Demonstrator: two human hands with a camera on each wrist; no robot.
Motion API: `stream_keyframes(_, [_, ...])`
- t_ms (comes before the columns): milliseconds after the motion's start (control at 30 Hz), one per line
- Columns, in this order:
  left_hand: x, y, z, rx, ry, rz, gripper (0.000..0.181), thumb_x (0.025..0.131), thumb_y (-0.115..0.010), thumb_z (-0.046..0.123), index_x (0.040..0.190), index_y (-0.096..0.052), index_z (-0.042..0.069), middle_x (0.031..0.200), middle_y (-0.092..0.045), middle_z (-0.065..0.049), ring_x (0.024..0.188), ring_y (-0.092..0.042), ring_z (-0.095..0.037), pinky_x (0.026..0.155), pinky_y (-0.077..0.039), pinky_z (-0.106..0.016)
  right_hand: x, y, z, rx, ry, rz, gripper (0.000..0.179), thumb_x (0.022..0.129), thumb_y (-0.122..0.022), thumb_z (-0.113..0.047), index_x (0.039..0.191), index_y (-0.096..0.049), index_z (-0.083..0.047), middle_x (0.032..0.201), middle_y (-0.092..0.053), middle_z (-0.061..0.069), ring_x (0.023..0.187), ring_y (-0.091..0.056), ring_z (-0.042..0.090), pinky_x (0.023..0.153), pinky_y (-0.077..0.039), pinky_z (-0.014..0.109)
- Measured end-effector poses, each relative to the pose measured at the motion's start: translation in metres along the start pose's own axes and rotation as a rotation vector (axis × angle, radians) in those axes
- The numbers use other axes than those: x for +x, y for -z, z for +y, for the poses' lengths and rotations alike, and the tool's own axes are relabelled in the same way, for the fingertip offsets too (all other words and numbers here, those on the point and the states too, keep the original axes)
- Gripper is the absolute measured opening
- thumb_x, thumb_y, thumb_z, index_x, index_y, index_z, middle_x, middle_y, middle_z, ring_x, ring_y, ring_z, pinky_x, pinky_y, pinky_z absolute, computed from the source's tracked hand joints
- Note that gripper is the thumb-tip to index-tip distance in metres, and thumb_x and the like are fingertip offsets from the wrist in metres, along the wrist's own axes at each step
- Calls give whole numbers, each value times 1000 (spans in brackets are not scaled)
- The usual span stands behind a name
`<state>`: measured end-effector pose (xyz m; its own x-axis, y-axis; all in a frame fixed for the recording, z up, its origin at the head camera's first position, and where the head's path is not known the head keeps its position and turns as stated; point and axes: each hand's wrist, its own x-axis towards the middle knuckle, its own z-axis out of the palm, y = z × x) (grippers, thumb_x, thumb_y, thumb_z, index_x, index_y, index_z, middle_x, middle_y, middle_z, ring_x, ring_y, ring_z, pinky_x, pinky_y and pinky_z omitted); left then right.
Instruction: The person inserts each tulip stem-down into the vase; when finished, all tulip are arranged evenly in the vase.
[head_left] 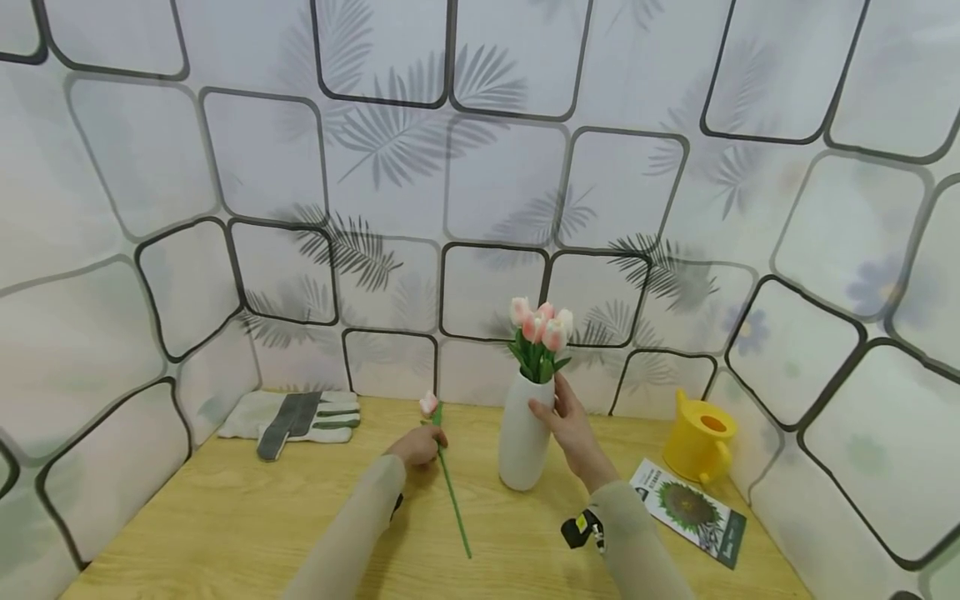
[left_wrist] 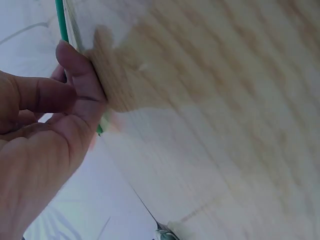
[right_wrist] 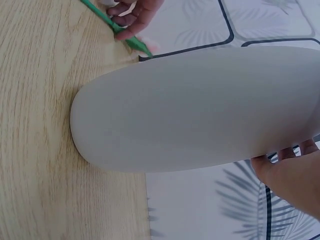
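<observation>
A white vase [head_left: 525, 433] stands upright on the table, with several pink-and-white tulips [head_left: 542, 329] in its mouth. My right hand [head_left: 567, 425] holds the vase's upper right side, thumb across the front; the right wrist view shows the vase body [right_wrist: 190, 112] with the hand [right_wrist: 295, 175] at its side. To the left, a single tulip [head_left: 453, 500] lies on the wood, its bloom toward the wall. Bent fingers of my left hand [head_left: 422, 446] grip its stem just below the leaves. In the left wrist view, the green stem [left_wrist: 61, 20] runs behind the fingers.
Grey-and-white work gloves [head_left: 300, 421] lie at the back left. At the right are a yellow watering can [head_left: 693, 446] and a seed packet [head_left: 690, 508] with a sunflower picture. Patterned fabric [head_left: 390, 275] encloses the wooden table [head_left: 225, 517] behind and at both sides.
</observation>
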<state>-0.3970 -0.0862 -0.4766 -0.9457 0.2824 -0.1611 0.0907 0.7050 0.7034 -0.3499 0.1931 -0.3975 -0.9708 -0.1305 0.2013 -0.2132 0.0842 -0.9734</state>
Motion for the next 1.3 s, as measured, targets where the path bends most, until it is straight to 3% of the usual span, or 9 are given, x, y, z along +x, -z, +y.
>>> stream_keyframes(167, [1, 0, -4, -33, -21, 38, 30, 84, -52, -8, 109, -66, 1, 106, -63, -12, 75, -56, -16, 62, -48, -24, -4, 0, -10, 10, -21, -13, 81, 97, -63, -21, 159, -11, -19, 164, -16, 9, 149, -21, 36, 120, -19, 57])
stream_keyframes(433, [-1, 1, -11, -193, -48, 66, 28, 87, -52, -9, 109, -68, -5, 89, -65, -10, 72, -60, -14, 61, -53, -25, -16, -4, -29, 5, -43, -29, 80, 98, -62, -19, 159, -10, -15, 164, -15, 12, 149, -19, 37, 119, -19, 57])
stream_keyframes(533, [-4, 3, -12, -202, -67, 97, 22, 91, -58, 0, 109, -69, -4, 90, -67, -8, 73, -63, -15, 65, -55, -28, -17, -5, -29, 8, -34, -31, 80, 98, -62, -18, 159, -10, -15, 164, -15, 12, 149, -20, 37, 120, -19, 57])
stream_keyframes(667, [-7, 7, -11, -269, -77, 168, 22, 91, -69, 14, 105, -71, -3, 93, -70, -11, 76, -66, -18, 69, -57, -31, -11, -3, -19, 15, -18, -31, 80, 98, -62, -19, 159, -10, -16, 164, -15, 11, 149, -20, 37, 119, -19, 58])
stream_keyframes(767, [-8, 8, -10, -401, -75, 223, 27, 88, -74, 15, 103, -69, -7, 96, -69, -16, 77, -68, -22, 70, -60, -32, -4, -1, -7, 15, -7, -23, 81, 97, -63, -22, 159, -11, -21, 164, -16, 8, 149, -21, 35, 119, -19, 58])
stream_keyframes(900, [-11, 9, -6, -512, -37, 306, 33, 87, -74, 12, 107, -64, -12, 98, -67, -20, 76, -69, -22, 69, -61, -31, -1, 0, 0, 4, 6, -16, 80, 97, -63, -25, 159, -12, -23, 164, -18, 6, 149, -23, 34, 119, -20, 58])
stream_keyframes(1067, [-9, 6, -4, -704, 35, 459, 32, 87, -72, 3, 113, -61, -12, 105, -65, -22, 77, -73, -24, 72, -61, -30, -1, 0, 0, 3, 11, -9, 80, 96, -65, -26, 158, -14, -24, 163, -20, 6, 148, -24, 34, 119, -21, 58])
stream_keyframes(1167, [-7, 6, -2, -820, 32, 541, 29, 86, -69, -3, 112, -60, -12, 100, -65, -21, 75, -73, -23, 73, -61, -32, -2, 0, -1, 3, 13, -5, 79, 96, -64, -25, 158, -15, -24, 163, -20, 6, 148, -24, 34, 119, -22, 58])
stream_keyframes(1300, [-8, 7, 2, -884, 29, 641, 25, 86, -68, -6, 109, -58, -9, 90, -62, -15, 67, -69, -17, 73, -61, -34, -2, 0, -2, 7, 13, -13, 79, 97, -63, -25, 158, -13, -25, 163, -19, 5, 148, -24, 33, 119, -22, 57])
